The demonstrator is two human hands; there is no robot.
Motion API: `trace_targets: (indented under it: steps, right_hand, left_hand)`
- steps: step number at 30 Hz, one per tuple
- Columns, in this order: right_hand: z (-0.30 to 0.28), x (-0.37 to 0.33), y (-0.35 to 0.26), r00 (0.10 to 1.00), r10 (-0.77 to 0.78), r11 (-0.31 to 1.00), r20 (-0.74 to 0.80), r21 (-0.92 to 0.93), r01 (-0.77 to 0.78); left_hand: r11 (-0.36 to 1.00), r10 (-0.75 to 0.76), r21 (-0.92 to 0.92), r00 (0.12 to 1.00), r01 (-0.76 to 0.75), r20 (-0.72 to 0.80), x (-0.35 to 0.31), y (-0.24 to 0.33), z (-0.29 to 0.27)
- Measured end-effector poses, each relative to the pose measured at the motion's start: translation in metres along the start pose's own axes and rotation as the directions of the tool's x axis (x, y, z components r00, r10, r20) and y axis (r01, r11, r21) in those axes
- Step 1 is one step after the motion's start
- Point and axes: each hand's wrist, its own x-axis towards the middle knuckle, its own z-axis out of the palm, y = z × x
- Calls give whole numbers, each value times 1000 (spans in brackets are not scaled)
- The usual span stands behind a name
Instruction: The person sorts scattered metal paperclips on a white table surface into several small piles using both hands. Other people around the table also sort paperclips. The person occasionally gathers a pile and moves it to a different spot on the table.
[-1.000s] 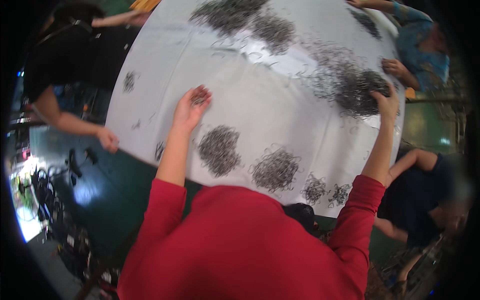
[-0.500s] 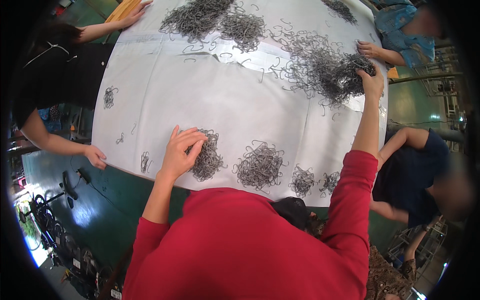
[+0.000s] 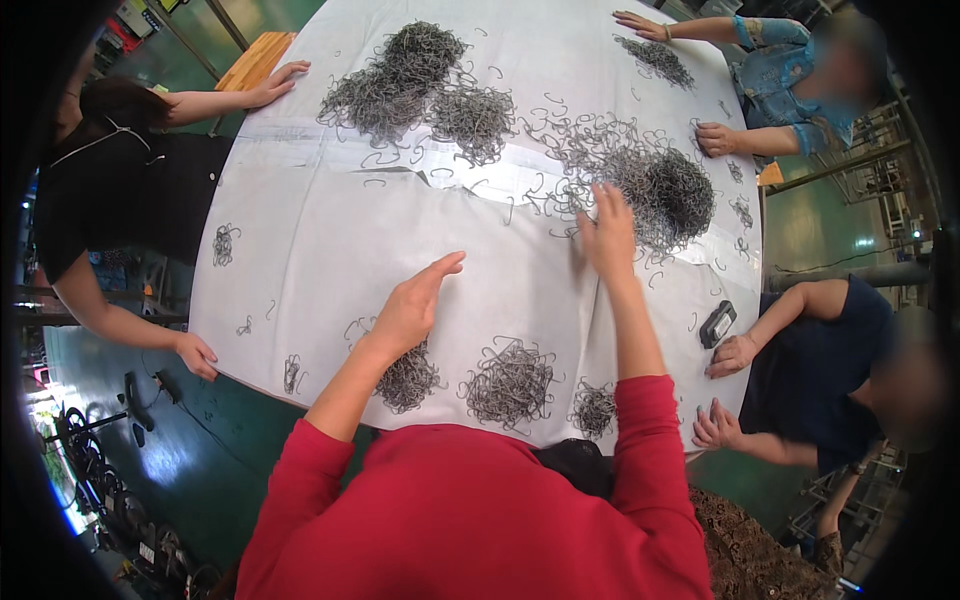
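Over the white sheet on the table, my left hand (image 3: 410,312) hovers with fingers stretched out and holding nothing. Just behind it lies a pile of small grey metal hooks (image 3: 408,382), partly covered by my forearm. My right hand (image 3: 610,236) is spread at the left side of a large heap of the same hooks (image 3: 680,198), its fingertips over loose ones; nothing shows in its grip. Another hook pile (image 3: 510,384) sits between my forearms near the front edge, and a smaller pile (image 3: 594,409) lies beside my right sleeve.
Two more big hook heaps (image 3: 408,78) (image 3: 474,122) lie at the far side. A person in black (image 3: 120,200) stands at the left, hands on the edge. Two people, in blue (image 3: 785,85) and navy (image 3: 825,365), are at the right. A black device (image 3: 717,324) lies near the right edge.
My right hand has moved left from the far side of the right heap, which looks more gathered. My left hand has left the near pile. The navy-clad person's hands now rest on the table.
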Motion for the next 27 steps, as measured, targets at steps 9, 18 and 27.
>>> trace_targets:
  steps: [9,18,27]
  right_hand:
    - [35,12,-99,871,341,940,354,-119,-320]
    - [-9,-39,-48,839,230,928,494,148,-342]
    - [-194,-189,6,473,383,575,793,196,-794]
  left_hand:
    - [999,36,33,994,-33,-102,9,-24,15]
    - [983,-40,-182,999,33,-34,21,-85,19]
    - [965,-73,-252,997,73,9,26,-79,17]
